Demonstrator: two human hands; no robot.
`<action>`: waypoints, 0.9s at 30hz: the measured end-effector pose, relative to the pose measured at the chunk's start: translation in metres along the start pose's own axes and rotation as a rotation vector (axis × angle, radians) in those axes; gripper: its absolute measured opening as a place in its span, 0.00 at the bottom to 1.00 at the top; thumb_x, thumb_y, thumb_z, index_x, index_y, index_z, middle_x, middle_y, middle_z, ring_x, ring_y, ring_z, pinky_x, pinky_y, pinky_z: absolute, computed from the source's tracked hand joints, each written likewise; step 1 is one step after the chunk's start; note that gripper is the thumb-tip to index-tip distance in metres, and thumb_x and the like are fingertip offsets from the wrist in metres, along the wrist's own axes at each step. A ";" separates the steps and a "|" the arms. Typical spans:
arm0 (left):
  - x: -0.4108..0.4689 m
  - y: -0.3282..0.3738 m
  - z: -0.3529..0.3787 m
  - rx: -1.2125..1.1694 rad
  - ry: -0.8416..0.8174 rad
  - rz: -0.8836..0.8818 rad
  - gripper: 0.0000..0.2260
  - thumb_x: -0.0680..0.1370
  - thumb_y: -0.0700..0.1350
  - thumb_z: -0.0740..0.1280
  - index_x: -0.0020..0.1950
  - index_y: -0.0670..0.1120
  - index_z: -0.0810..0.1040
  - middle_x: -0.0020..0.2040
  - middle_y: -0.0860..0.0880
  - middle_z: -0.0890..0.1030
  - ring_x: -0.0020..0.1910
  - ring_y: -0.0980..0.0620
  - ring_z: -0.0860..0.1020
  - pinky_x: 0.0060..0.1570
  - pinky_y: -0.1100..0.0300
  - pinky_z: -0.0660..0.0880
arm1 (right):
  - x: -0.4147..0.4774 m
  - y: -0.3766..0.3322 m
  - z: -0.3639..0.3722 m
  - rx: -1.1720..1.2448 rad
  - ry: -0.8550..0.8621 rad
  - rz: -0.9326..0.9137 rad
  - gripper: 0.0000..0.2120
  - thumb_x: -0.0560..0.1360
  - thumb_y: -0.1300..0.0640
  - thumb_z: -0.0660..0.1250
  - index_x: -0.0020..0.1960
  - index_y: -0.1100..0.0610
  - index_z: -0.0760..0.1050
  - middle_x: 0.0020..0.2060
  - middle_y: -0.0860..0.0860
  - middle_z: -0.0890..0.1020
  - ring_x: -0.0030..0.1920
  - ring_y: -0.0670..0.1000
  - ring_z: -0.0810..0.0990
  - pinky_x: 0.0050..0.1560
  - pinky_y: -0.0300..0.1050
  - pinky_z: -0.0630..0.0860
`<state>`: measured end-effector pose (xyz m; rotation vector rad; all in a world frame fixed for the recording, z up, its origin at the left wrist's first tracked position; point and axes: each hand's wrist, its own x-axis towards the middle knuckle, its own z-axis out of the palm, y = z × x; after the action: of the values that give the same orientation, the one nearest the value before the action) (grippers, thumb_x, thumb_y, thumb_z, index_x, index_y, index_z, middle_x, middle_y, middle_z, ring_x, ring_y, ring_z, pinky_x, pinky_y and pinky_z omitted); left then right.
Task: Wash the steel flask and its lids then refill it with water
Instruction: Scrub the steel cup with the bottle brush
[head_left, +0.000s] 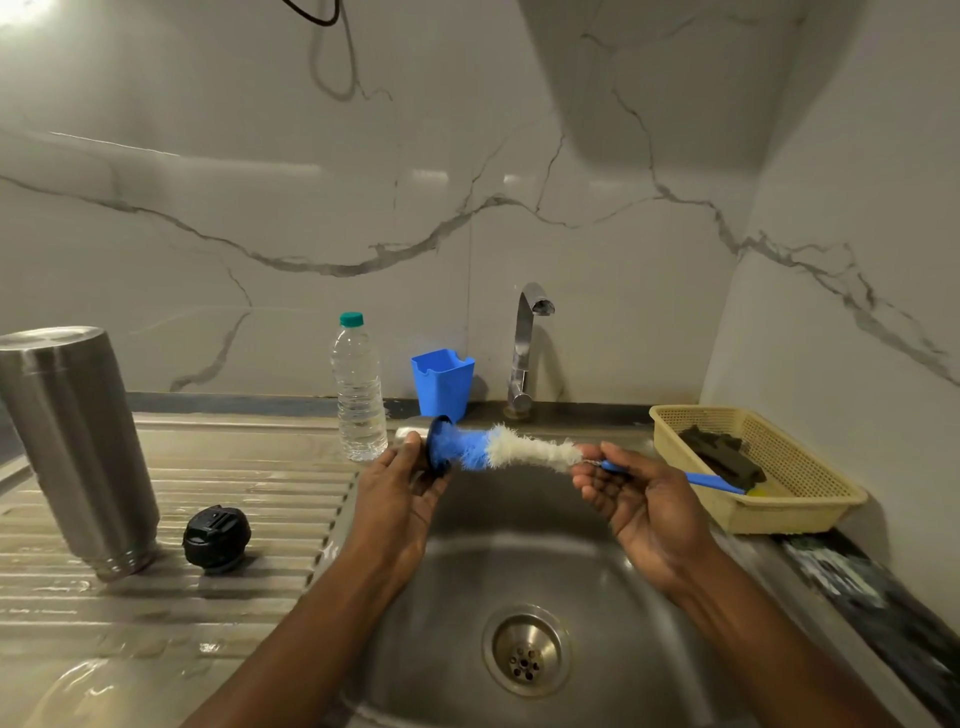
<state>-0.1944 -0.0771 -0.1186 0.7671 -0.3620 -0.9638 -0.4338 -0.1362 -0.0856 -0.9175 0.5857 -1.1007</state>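
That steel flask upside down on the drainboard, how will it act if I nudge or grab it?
Probably tippy: the steel flask is tall and stands on its narrower mouth end on the ridged drainboard. Likely slippery, since water glistens around it. Rigid, and probably light if drained.

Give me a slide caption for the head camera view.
Left hand holds a lid over the sink; right hand holds a bottle brush against it.

A home kitchen; round-bowled stainless steel sink (467, 545) lower centre; chrome tap (524, 348) above; marble-look wall tiles (311, 208) behind.
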 end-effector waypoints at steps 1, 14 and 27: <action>-0.001 -0.001 0.001 0.016 -0.002 -0.001 0.13 0.86 0.43 0.63 0.66 0.36 0.78 0.64 0.36 0.83 0.67 0.38 0.81 0.72 0.41 0.74 | 0.000 0.001 0.001 -0.013 -0.013 0.011 0.13 0.82 0.62 0.63 0.47 0.67 0.85 0.39 0.63 0.85 0.37 0.54 0.86 0.37 0.41 0.84; 0.003 0.008 -0.004 -0.004 0.062 0.072 0.08 0.85 0.43 0.65 0.58 0.40 0.80 0.59 0.39 0.84 0.61 0.43 0.82 0.63 0.49 0.80 | 0.002 -0.006 -0.004 -0.067 -0.050 -0.013 0.16 0.81 0.62 0.62 0.46 0.67 0.86 0.38 0.62 0.85 0.36 0.54 0.85 0.36 0.41 0.83; 0.001 0.000 -0.005 0.060 0.013 0.020 0.12 0.85 0.45 0.65 0.64 0.40 0.80 0.60 0.40 0.86 0.61 0.43 0.85 0.61 0.48 0.81 | 0.003 0.004 -0.004 -0.182 -0.084 -0.064 0.15 0.82 0.63 0.61 0.49 0.66 0.86 0.40 0.64 0.85 0.38 0.56 0.85 0.39 0.43 0.84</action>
<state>-0.1909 -0.0762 -0.1222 0.8224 -0.3880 -0.9325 -0.4342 -0.1402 -0.0910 -1.1417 0.5979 -1.0728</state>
